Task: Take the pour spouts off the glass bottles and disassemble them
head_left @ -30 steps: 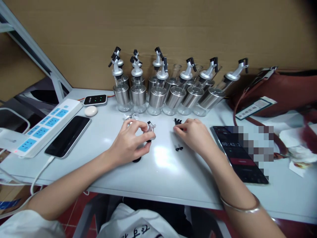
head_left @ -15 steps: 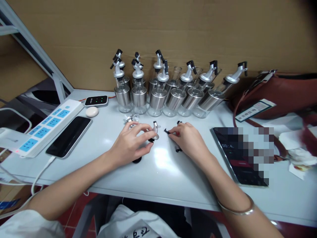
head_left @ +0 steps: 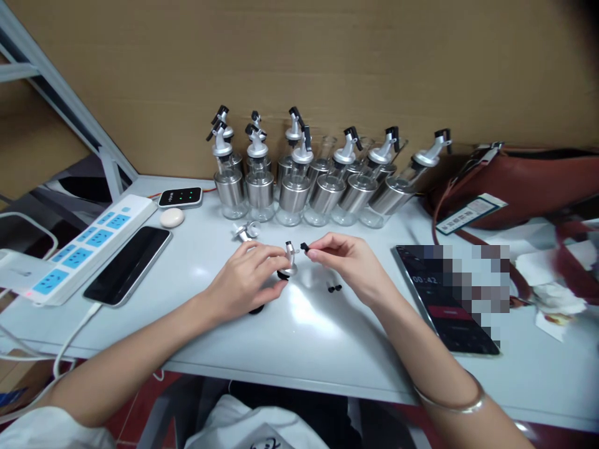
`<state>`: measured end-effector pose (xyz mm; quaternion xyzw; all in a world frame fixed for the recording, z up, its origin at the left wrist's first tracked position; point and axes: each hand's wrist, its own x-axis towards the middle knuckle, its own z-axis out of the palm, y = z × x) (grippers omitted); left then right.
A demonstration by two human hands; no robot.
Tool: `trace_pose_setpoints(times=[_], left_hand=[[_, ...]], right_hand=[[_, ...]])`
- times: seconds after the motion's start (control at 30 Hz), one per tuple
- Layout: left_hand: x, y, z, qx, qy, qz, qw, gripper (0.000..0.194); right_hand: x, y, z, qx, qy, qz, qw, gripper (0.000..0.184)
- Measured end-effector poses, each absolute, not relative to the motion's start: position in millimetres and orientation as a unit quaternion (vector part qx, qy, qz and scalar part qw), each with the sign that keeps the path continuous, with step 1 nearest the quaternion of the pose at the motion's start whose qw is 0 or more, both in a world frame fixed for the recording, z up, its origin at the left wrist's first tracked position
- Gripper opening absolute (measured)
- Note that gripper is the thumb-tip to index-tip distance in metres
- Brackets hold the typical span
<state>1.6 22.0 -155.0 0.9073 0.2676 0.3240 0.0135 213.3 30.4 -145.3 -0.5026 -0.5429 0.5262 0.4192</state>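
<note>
My left hand (head_left: 253,274) is closed on a silver pourer spout (head_left: 290,259) with a black base, held upright just above the table. Between the thumb and fingers of my right hand (head_left: 344,262) is a small black cap (head_left: 304,247), close to the spout's top but apart from it. Two small pieces with black ends (head_left: 334,288) lie on the table below my right hand. Behind my left hand lies another silver pourer part (head_left: 246,231). A black round piece (head_left: 256,309) shows partly under my left hand.
Several glass bottles with steel sleeves (head_left: 295,192) stand in rows at the back, many topped with pourers. A power strip (head_left: 93,249), a phone (head_left: 128,265) and a white round case (head_left: 172,217) lie left. On the right are a tablet (head_left: 425,312) and a brown bag (head_left: 528,187).
My right hand has lifted from the table and moved left, bringing the black cap nearer the spout. The small pieces beneath it are now uncovered. My left hand still holds the spout.
</note>
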Motion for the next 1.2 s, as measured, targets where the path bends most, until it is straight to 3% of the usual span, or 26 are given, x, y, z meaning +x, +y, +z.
trace_pose_setpoints(times=[0.2,0.6,0.97,1.2], left_hand=[[2.4,21.8,-153.6,0.92,0.254,0.297,-0.008,0.02],[1.3,21.8,-153.9,0.922,0.265,0.281,-0.009,0.022],[0.9,18.5,-155.2,0.913,0.307,0.263,0.049,0.063],[-0.4,19.7,-153.8,0.919,0.298,0.252,0.052,0.062]], right_hand=[[204.5,26.5,-148.2,-0.453,-0.465,0.608,0.457,0.029],[203.2,24.0,-146.2,-0.446,-0.482,0.622,0.427,0.026],[198.0,21.7,-142.7,-0.44,-0.502,0.631,0.395,0.028],[196.0,20.3,-143.7,-0.434,-0.501,0.642,0.384,0.029]])
